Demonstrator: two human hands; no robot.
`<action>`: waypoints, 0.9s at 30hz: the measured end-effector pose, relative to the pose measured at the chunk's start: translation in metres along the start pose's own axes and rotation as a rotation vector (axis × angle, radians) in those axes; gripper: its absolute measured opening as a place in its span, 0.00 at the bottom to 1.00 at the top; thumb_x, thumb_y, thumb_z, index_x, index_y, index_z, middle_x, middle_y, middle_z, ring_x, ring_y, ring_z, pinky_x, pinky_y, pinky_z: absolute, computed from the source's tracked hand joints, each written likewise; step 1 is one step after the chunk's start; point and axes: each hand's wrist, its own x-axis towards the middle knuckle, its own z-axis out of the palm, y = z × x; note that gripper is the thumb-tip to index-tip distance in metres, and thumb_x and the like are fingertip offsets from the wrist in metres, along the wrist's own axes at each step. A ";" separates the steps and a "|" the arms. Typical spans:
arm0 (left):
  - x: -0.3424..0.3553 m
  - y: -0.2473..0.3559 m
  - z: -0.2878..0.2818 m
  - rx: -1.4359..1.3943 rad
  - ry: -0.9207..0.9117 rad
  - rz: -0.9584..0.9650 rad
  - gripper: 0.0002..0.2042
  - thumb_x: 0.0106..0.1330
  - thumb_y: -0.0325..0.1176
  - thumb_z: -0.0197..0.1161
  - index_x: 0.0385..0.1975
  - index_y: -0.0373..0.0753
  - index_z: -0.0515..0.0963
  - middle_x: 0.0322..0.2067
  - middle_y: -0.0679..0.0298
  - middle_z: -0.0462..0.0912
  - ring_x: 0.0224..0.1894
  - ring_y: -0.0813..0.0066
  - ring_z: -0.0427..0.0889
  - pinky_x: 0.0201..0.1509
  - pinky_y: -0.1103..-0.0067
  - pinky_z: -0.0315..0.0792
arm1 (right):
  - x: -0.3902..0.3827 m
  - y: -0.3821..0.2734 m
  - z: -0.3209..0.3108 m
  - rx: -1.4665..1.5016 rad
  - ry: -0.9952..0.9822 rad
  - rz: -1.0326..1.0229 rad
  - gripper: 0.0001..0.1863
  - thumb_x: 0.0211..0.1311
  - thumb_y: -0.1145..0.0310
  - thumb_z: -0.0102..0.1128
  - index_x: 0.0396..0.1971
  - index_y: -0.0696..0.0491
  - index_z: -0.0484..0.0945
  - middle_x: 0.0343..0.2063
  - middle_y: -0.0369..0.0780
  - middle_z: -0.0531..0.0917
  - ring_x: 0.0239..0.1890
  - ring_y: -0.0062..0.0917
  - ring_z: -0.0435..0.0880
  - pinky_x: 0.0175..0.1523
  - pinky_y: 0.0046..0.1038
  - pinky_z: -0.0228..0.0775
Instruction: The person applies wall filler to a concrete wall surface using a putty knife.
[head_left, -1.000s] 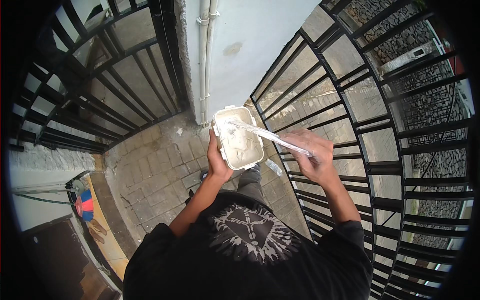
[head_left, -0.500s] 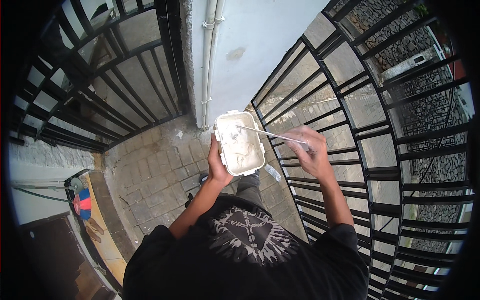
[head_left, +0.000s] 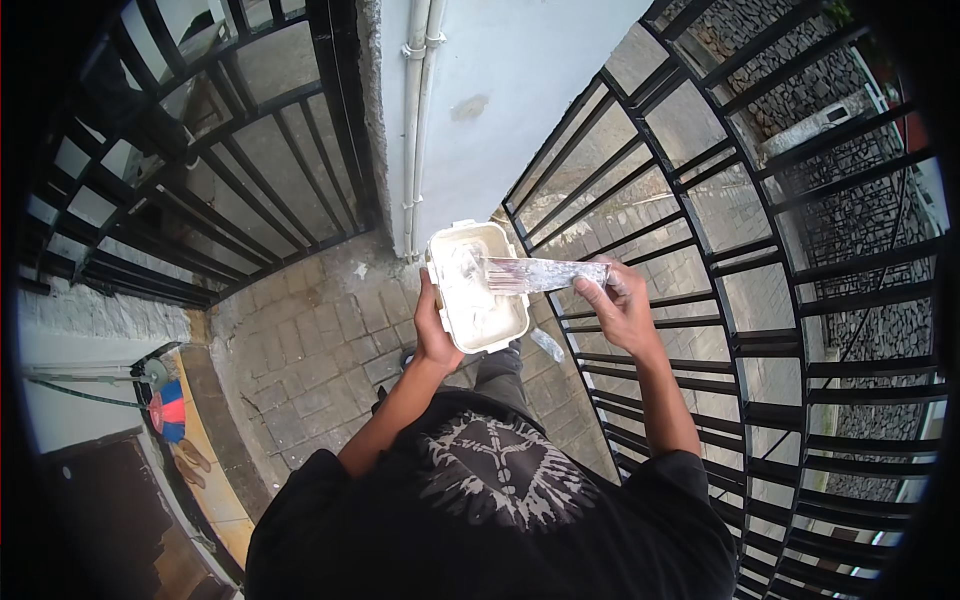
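Note:
My left hand grips a white rectangular plastic tub by its left side and near corner, holding it in front of my body. White paste coats the tub's inside and lies thicker toward the near end. In my right hand is a flat, strip-shaped scraper, smeared white with reddish streaks. Its broad face is turned up, and its far end reaches over the tub's right rim above the paste. White residue marks the fingers of my right hand.
Black metal bar gates stand at left and right. Ahead is a white wall with two vertical pipes. A clear plastic piece lies on the paving. Brown sandals rest on a tiled ledge at left.
My right hand has turned the scraper from edge-on to broad face up. Its tip has shifted slightly right and nearer over the tub. The left hand and tub stay nearly still.

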 end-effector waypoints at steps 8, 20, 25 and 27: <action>-0.001 0.000 -0.002 -0.029 0.002 -0.006 0.31 0.73 0.56 0.38 0.65 0.39 0.62 0.59 0.59 0.73 0.58 0.61 0.75 0.63 0.65 0.69 | 0.007 0.012 -0.003 -0.037 0.112 -0.018 0.11 0.65 0.68 0.62 0.29 0.62 0.79 0.24 0.33 0.76 0.27 0.15 0.69 0.31 0.22 0.61; -0.001 0.005 0.014 0.193 0.069 0.049 0.31 0.76 0.55 0.34 0.65 0.34 0.62 0.59 0.56 0.72 0.59 0.65 0.74 0.63 0.70 0.68 | 0.021 -0.045 -0.003 -0.416 0.032 -0.428 0.06 0.55 0.73 0.67 0.32 0.58 0.83 0.22 0.42 0.75 0.26 0.32 0.73 0.33 0.30 0.66; 0.002 0.000 0.006 0.254 0.065 0.059 0.31 0.76 0.55 0.34 0.65 0.34 0.60 0.59 0.55 0.72 0.59 0.64 0.74 0.64 0.70 0.67 | 0.039 -0.045 -0.007 -0.547 -0.128 -0.491 0.09 0.55 0.74 0.64 0.37 0.57 0.83 0.23 0.42 0.75 0.30 0.35 0.74 0.37 0.35 0.67; 0.000 0.003 0.011 0.296 0.069 0.082 0.31 0.76 0.55 0.34 0.66 0.34 0.60 0.59 0.54 0.72 0.59 0.64 0.74 0.64 0.71 0.67 | 0.042 -0.048 -0.008 -0.614 -0.205 -0.441 0.09 0.56 0.73 0.63 0.38 0.57 0.82 0.24 0.42 0.75 0.31 0.35 0.75 0.39 0.35 0.68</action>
